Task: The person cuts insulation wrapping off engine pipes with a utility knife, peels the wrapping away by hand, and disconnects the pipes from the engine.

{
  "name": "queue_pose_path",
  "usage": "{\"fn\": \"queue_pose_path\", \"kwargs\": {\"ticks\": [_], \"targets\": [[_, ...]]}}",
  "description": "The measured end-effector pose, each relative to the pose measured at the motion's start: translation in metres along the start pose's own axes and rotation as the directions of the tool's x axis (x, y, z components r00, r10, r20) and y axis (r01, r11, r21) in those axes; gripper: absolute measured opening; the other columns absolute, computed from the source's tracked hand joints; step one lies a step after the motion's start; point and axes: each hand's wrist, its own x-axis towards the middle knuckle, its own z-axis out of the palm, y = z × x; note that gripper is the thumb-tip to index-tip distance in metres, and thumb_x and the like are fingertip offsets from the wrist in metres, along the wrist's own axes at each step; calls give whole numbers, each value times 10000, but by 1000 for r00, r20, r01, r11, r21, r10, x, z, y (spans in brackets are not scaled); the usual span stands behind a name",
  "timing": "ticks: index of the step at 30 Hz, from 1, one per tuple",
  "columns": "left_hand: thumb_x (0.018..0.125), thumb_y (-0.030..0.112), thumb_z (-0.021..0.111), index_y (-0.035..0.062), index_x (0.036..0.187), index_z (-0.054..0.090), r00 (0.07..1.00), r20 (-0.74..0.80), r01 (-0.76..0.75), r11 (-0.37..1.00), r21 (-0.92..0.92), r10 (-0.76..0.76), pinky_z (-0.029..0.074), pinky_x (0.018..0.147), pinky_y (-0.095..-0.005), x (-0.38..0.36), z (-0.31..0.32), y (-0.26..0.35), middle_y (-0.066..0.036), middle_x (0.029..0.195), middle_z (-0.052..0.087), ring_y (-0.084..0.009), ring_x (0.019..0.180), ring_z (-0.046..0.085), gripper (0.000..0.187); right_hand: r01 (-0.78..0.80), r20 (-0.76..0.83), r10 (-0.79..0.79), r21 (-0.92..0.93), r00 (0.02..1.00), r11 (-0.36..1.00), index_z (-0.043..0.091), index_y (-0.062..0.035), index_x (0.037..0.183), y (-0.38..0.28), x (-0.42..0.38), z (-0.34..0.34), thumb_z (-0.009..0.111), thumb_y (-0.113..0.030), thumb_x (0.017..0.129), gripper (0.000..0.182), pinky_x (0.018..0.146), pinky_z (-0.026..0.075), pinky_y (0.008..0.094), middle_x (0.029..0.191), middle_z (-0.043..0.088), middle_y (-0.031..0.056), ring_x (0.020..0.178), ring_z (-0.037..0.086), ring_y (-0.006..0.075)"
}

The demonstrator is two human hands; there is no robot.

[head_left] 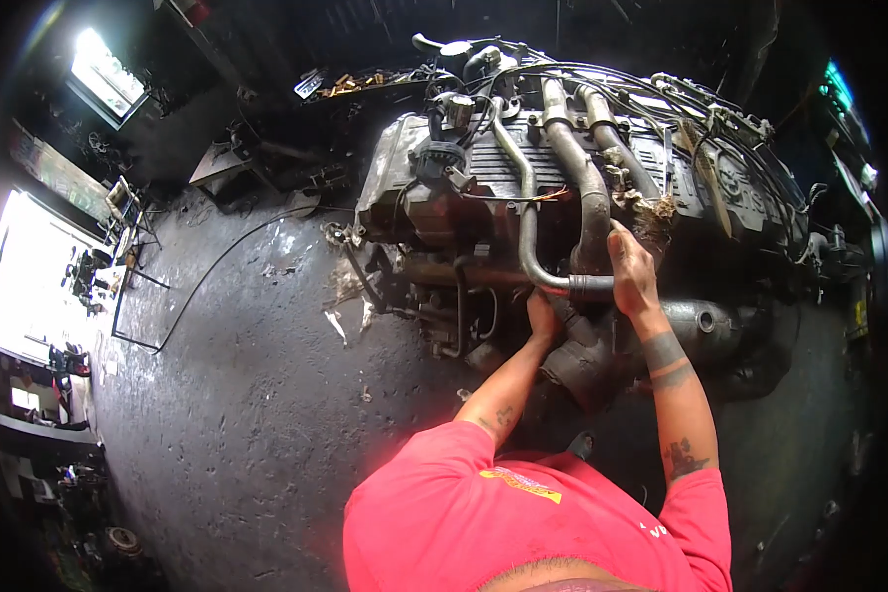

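Observation:
A large, grimy engine fills the upper middle of the view, with metal pipes running down its near side. My right hand is at the end of a bent metal pipe, thumb pointing up and the fingers curled out of sight behind it. Close beside it, a thicker pipe comes down the engine. My left hand reaches in beneath the bent pipe, next to a dark elbow-shaped part; its fingers are hidden. A ragged, dirty wad sits above my right hand.
Behind the engine, a bench carries small brass-coloured parts. Cables lie across the engine's top. A thin hose trails over the dark, stained floor. At the left are a metal-framed stand and cluttered shelves.

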Motion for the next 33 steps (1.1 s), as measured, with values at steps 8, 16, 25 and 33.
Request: {"fn": "queue_pose_path", "kwargs": {"ticks": [8,16,25,33], "targets": [[681,118,691,-11,985,574,989,117,-92,996,13,89,475,734,-397,-2,-6,1,-184,905,640,-353,894,618,351,14,-30,-16,-61,999,998,498,60,1211,8,1,1,399,-550,906,689,968,383,372,1189,541,255,1149,504,364],[693,141,655,8,938,591,963,231,-175,977,125,143,464,709,-483,4,-2,-28,-228,883,622,-418,892,585,286,14,-37,-17,-68,999,998,509,49,1206,11,1,2,386,-546,913,674,962,386,369,1172,554,254,1141,514,357],[614,98,657,-8,882,585,968,225,-162,964,209,114,472,644,-445,7,-18,8,-223,782,623,-424,800,603,297,29,-73,-41,-153,996,988,537,12,1177,15,2,6,370,-431,958,522,925,412,356,1122,590,220,1111,547,320],[773,342,594,68,904,651,958,281,-119,971,207,57,485,688,-441,15,-13,2,-180,874,653,-357,864,622,309,36,-31,-40,-114,999,993,527,54,1177,16,2,2,397,-519,918,641,961,387,378,1169,551,255,1139,506,369]]}}
